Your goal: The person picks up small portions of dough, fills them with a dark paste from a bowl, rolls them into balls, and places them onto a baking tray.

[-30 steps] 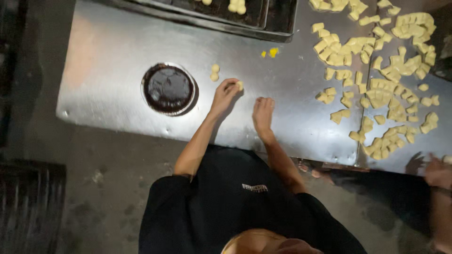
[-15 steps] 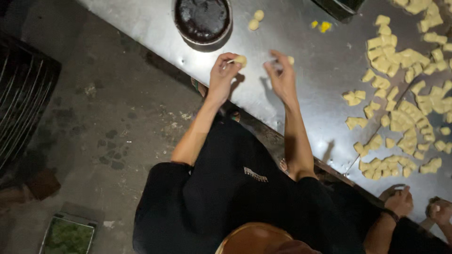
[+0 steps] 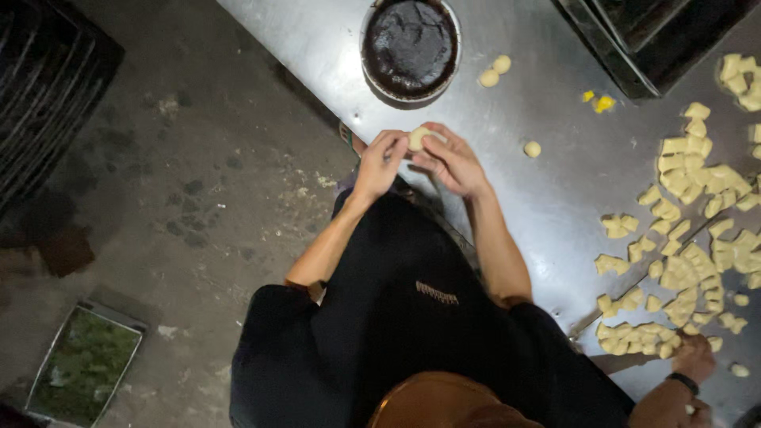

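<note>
My left hand and my right hand meet at the near edge of the steel table. Together they pinch one pale dough piece between the fingertips. Just beyond them stands a round metal bowl filled with dark paste. Two small dough balls lie right of the bowl. A third ball sits close to my right hand.
Several cut dough pieces are spread over the right of the table. Another person's hand with a dark wristband rests at the lower right. A dark tray sits top right. On the floor are a black crate and a tray of greens.
My hands were apart on the table; they have come together at its edge around one dough piece. The view has shifted towards the floor.
</note>
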